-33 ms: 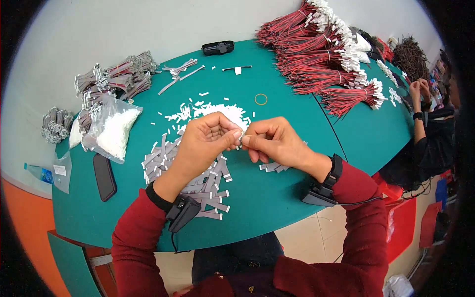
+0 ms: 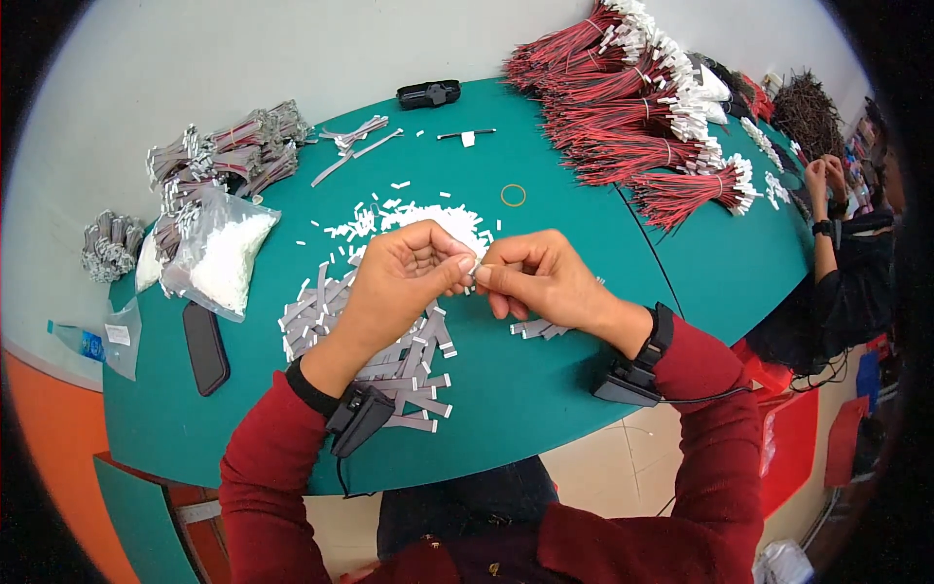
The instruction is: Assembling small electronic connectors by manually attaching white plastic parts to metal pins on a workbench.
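Observation:
My left hand and my right hand meet fingertip to fingertip above the table, both pinched closed. Between them shows a sliver of something small and pale; the fingers hide the rest, so its kind cannot be told. Just behind the hands lies a heap of small white connector housings. Under and beside my left forearm are loose grey flat ribbon cables with white ends. A few more short grey cables lie below my right hand, partly covered by it.
On the green table are a bag of white parts, a black phone and a rubber band. Bundled grey cables stand back left, red-black wire bundles back right. At right, a co-worker's hands work.

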`<state>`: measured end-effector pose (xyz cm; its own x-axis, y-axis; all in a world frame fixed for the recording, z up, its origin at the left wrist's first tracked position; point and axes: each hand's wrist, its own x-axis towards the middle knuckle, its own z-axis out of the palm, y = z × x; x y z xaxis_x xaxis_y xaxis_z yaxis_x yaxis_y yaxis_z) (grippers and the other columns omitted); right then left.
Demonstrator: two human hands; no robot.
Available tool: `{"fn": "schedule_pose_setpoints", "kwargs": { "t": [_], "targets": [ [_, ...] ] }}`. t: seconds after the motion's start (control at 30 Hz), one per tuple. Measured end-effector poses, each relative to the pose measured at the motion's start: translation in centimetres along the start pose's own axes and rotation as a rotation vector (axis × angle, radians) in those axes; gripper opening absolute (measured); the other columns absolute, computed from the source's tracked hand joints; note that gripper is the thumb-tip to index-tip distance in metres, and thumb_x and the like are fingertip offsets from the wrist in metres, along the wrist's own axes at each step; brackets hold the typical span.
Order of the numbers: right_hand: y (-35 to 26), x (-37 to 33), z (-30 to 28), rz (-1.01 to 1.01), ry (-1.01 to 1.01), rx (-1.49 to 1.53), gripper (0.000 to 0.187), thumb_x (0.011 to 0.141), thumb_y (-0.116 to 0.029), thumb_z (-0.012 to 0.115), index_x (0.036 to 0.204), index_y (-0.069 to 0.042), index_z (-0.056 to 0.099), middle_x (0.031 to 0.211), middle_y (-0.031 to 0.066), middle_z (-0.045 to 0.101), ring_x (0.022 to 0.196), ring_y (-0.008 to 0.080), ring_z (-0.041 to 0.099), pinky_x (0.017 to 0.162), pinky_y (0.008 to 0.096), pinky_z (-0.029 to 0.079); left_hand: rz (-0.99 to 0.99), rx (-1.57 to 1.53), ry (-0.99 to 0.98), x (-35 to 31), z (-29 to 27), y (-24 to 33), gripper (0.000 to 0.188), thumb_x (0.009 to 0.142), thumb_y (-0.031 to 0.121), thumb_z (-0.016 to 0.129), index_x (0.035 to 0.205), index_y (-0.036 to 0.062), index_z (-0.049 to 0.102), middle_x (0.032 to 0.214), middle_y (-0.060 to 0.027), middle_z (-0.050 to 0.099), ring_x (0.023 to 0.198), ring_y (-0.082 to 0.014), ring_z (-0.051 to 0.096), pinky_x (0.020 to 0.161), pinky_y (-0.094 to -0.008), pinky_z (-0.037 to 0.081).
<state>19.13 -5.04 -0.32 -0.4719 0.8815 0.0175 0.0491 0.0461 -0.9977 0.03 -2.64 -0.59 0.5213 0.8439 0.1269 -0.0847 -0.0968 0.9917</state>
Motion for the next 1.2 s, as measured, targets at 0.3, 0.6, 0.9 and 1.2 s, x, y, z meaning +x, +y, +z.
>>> {"fn": "schedule_pose_setpoints", "kwargs": {
  "t": [0.3, 0.6, 0.9, 1.2],
  "targets": [
    [0.71, 0.01, 0.18, -0.114, 0.077, -0.193, 0.02, 0.089, -0.017, 0.053, 0.075, -0.003, 0.059, 0.057, 0.0007, 0.057, 0.044, 0.0028, 0.045, 0.041, 0.0174, 0.032, 0.039, 0.039, 0.008, -0.03, 0.04, -0.3, 0.007, 0.084, 0.006, 0.059, 0.087, 0.0005, 0.056, 0.079, -0.0044, 0.061, 0.068, -0.0079, 0.057, 0.062, -0.0198, 0.045],
    [0.32, 0.12, 0.1, 0.001, 0.0, 0.001, 0.025, 0.09, -0.02, 0.052, 0.071, -0.004, 0.057, 0.056, -0.0011, 0.054, 0.044, 0.0023, 0.043, 0.04, 0.0177, 0.033, 0.067, 0.03, 0.003, 0.04, 0.04, -0.69, 0.01, 0.086, 0.008, 0.058, 0.089, -0.0012, 0.056, 0.077, -0.0049, 0.061, 0.067, -0.0064, 0.056, 0.059, -0.0189, 0.045],
    [0.58, 0.42, -0.12, -0.029, -0.007, 0.038, 0.024, 0.091, -0.02, 0.051, 0.075, -0.004, 0.057, 0.055, -0.0019, 0.051, 0.044, 0.0027, 0.043, 0.04, 0.0175, 0.032, -0.045, 0.078, -0.103, 0.1, -0.41, -0.3, 0.027, 0.095, 0.029, 0.041, 0.084, 0.0055, 0.048, 0.064, 0.0028, 0.044, 0.055, -0.0042, 0.039, 0.051, -0.0187, 0.033],
    [0.28, -0.19, 0.5, 0.019, -0.034, 0.004, 0.025, 0.091, -0.02, 0.05, 0.074, -0.004, 0.055, 0.055, -0.0021, 0.052, 0.044, 0.0024, 0.042, 0.04, 0.0182, 0.032, 0.034, 0.184, -0.179, -0.28, 0.05, -0.88, 0.03, 0.096, 0.031, 0.039, 0.077, 0.0073, 0.042, 0.061, 0.0052, 0.031, 0.052, -0.0033, 0.028, 0.047, -0.0198, 0.024]
  ]
}}
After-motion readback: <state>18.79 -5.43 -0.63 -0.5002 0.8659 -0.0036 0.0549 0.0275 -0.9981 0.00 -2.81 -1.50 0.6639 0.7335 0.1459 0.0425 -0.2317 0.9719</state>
